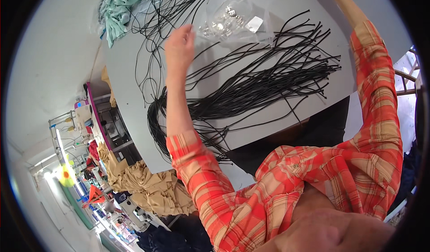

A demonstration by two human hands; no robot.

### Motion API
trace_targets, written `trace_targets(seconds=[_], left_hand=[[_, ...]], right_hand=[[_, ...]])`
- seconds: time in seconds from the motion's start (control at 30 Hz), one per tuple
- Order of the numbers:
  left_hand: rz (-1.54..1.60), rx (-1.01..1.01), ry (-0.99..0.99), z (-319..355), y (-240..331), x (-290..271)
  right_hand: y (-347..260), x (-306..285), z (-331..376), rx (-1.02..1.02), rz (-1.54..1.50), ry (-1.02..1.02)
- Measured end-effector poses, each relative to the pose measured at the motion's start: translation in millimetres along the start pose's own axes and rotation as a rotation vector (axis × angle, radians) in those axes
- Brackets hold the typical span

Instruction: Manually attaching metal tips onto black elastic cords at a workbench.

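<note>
My left hand (pixel 179 44) is raised over the table, its fingers curled together and slightly blurred. A strand of black cord passes right by its fingertips, but whether the fingers pinch it I cannot make out. Beneath my left forearm lies a thick bundle of black cords (pixel 251 88), its loose ends fanned out to the right. Beyond the hand, more black cords (pixel 172 8) spread in a loose tangle. Just right of the hand sits a clear plastic bag (pixel 264 6) with small shiny metal pieces (pixel 220 27) inside. My right arm stretches far ahead past the upper edge; that hand is out of the picture.
Mint-green cloth (pixel 118 10) lies at the far left of the grey table (pixel 134 131). A white square piece (pixel 254 24) shows at the bag. Left of the table are a heap of tan fabric (pixel 150 187) and sewing machines (pixel 134 214). A chair (pixel 405 84) stands at the right.
</note>
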State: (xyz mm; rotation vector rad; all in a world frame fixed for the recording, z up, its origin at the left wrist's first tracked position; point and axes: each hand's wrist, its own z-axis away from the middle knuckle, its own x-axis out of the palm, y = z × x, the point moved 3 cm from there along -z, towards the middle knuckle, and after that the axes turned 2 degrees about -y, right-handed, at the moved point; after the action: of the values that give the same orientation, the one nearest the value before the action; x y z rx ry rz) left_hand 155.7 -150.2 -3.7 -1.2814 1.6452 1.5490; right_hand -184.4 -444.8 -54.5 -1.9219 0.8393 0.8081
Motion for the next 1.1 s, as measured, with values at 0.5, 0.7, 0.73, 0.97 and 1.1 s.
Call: trace_targets(seconds=[0.5,0.7,0.73,0.97,1.1], left_hand=[[-0.26,0.317,-0.014,103.0,64.7,0.1],[-0.274,0.307,0.228,146.8,77.0,-49.4],[-0.296,0.251,0.261,153.2,67.0,-57.6],[-0.144,0.048,0.337,182.7,5.8,-66.2],[-0.421,-0.129,0.201,182.7,-34.4,-39.2]], right_hand=[[-174.8,-92.8,186.9,-0.844,-0.246,-0.459],[-225.1,-60.4,221.2,-0.974,-0.422,-0.68],[-222.3,-63.2,217.7,-0.974,-0.419,-0.674],[-181.8,-107.5,185.6,-0.668,-0.578,-0.731],[-171.8,-147.0,161.9,-0.505,-1.029,-0.507]])
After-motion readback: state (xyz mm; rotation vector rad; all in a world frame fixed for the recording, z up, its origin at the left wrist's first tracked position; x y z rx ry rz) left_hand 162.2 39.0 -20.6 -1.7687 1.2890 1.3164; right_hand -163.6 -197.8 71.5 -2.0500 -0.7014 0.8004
